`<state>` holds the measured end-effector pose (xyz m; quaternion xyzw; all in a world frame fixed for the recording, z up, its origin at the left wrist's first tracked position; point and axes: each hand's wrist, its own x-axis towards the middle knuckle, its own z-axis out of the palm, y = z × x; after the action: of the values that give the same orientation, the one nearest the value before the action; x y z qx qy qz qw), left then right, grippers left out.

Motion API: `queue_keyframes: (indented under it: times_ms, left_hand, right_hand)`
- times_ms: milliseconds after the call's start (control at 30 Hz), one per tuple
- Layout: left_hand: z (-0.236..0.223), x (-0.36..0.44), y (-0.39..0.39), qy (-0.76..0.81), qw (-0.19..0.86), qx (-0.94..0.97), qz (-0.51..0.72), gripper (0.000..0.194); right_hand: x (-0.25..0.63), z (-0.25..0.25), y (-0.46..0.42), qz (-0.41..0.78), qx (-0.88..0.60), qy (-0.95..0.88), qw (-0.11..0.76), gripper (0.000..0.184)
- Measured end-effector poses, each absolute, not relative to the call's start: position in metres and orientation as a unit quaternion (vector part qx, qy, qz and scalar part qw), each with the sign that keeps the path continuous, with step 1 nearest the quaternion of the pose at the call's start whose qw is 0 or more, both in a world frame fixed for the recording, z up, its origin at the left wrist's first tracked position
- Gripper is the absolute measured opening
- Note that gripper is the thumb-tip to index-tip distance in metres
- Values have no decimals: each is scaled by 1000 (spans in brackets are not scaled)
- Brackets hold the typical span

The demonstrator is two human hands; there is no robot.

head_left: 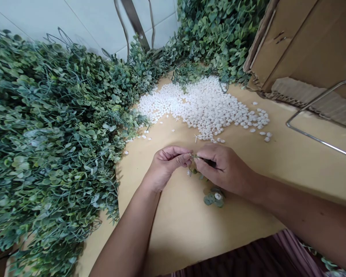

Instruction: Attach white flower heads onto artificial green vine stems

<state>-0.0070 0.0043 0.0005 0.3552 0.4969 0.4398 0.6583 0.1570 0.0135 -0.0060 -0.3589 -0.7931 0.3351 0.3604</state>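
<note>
My left hand [165, 166] and my right hand [220, 168] meet over the tan tabletop [173, 219], fingers pinched together on a thin artificial green sprig [195, 157]. The sprig's stem runs between both pinches, and its round leaves [214, 198] hang below my right hand. Just beyond my hands lies a spread pile of small white plastic pieces [204, 107].
A large heap of artificial green foliage [52, 127] covers the left side and runs along the back to the top centre. A cardboard box [302, 42] stands at the back right, with a bent metal wire frame [314, 104] in front of it. White tiled wall behind.
</note>
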Motion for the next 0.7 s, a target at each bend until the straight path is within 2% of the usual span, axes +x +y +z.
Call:
queue_keyframes:
  times_ms: [700]
  left_hand:
    - [0,2,5,526,634,385,416,26]
  right_hand:
    - [158,-12,13,350,-390,-777,349,30]
